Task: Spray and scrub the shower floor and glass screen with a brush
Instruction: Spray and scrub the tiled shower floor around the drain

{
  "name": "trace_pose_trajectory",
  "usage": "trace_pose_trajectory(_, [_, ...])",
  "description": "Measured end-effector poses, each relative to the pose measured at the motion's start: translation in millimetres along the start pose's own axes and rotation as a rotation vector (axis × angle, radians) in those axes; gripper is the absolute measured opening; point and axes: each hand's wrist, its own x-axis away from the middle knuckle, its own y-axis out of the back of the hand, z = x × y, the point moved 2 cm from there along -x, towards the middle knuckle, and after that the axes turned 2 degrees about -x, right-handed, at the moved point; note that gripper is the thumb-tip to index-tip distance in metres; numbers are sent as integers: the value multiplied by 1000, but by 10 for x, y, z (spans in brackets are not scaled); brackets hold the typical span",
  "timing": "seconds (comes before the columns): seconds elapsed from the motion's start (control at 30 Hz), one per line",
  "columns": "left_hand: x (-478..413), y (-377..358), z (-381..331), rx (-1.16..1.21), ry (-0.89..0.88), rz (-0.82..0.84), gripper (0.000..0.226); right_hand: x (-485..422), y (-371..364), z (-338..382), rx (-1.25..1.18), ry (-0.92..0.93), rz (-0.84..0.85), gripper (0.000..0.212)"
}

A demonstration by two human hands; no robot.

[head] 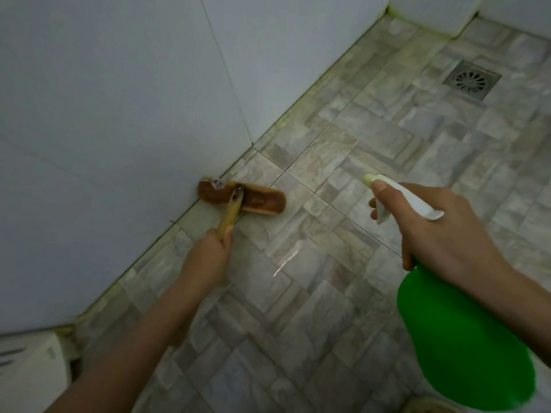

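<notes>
Step in hand, as I judge it: scrubbing the shower floor (pixel 357 150) along its left edge, with spray at the ready. The scrubbing brush (pixel 243 199) has a wooden head on a long wooden handle. It sits on the floor tiles with its back upward, one end of the head touching the white tiled wall (pixel 119 99) at the floor's left edge. The left hand (pixel 208 257) is closed round the lower handle, thumb laid along it. The right hand (pixel 438 231) grips the neck of the green spray bottle (pixel 465 338). One fingertip rests on top of the white spray head near the nozzle (pixel 369 177), and others curl at the trigger. The nozzle points out over mid-floor, above the tiles and well apart from the brush. Whether the trigger is squeezed I cannot tell; no mist is visible. To do the step well, probably:
- Angle the nozzle down at the yellowish grout seam by the wall and wet it first.
- Run the head parallel to the seam in short, firm strokes.
- Progress toward the drain (pixel 472 80) near the far right corner so loosened dirt runs that way.

A wet streak glints mid-floor, so the tiles are likely slippery. The glass screen is not in view.
</notes>
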Motion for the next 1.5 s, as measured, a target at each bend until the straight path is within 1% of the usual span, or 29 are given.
trace_pose_trajectory(0.1, [-493,-26,-582,-7,-162,-15,58,-26,-16,54,-6,-10,-6,64])
trace_pose_trajectory(0.17, [-739,-33,-981,6,-227,23,58,-24,-45,63,7,-2,-8,65])
trace_pose_trajectory(0.2, [-797,-28,-1073,-1,-244,25,59,-32,-57,65,7,-1,-8,66])
trace_pose_trajectory(0.23, [-802,-49,-1065,-9,-245,29,60,-35,-61,64,7,0,-8,66])
trace_pose_trajectory(0.3, [-655,-96,-769,-13,-209,38,62,-22,-27,73,10,5,-9,66])
trace_pose_trajectory(0.4, [-380,-28,-234,-35,-168,50,50,0,34,52,26,-14,-12,65])
trace_pose_trajectory(0.47, [-478,51,-254,-46,-219,64,47,-10,58,19,31,-25,-13,66])
trace_pose_trajectory(0.57, [-866,65,-761,-113,-345,24,55,-38,64,3,35,-40,-18,66])
trace_pose_trajectory(0.63, [-1210,17,-1244,-94,-386,0,57,-64,48,-4,44,-45,-21,66])
trace_pose_trajectory(0.73, [-1529,-13,-1988,-33,-405,70,59,-118,46,-24,30,-61,-32,66])
trace_pose_trajectory(0.8, [-1589,-62,-2244,-35,-409,98,63,-151,91,-50,13,-84,-56,67])
trace_pose_trajectory(0.87, [-1512,-94,-2119,-52,-402,71,63,-176,155,-86,-3,-109,-77,67])
trace_pose_trajectory(0.93, [-1267,-105,-1693,-60,-409,43,58,-183,239,-128,-6,-126,-90,66])
trace_pose_trajectory(1.0, [-995,-47,-1194,-86,-380,95,52,-162,308,-165,-5,-139,-98,66])
trace_pose_trajectory(1.07, [-985,95,-1028,-116,-374,120,53,-159,375,-194,-8,-143,-112,66])
trace_pose_trajectory(1.1, [-1085,137,-1089,-154,-409,108,55,-158,403,-205,-3,-146,-120,65])
trace_pose_trajectory(1.17, [-1320,189,-1434,-199,-455,72,55,-184,441,-209,16,-138,-134,65])
trace_pose_trajectory(1.23, [-1549,124,-1905,-180,-457,44,59,-199,461,-212,29,-123,-158,66])
trace_pose_trajectory(1.3, [-1609,25,-2255,-153,-432,55,62,-205,448,-215,42,-115,-169,66])
trace_pose_trajectory(1.37, [-1448,-42,-2241,-108,-453,62,58,-222,434,-244,46,-112,-174,66])
trace_pose_trajectory(1.43, [-1065,-143,-1793,-37,-450,121,51,-208,455,-288,51,-109,-179,66])
trace_pose_trajectory(1.5, [-437,-271,-1080,-35,-396,235,41,-160,517,-355,60,-127,-188,66])
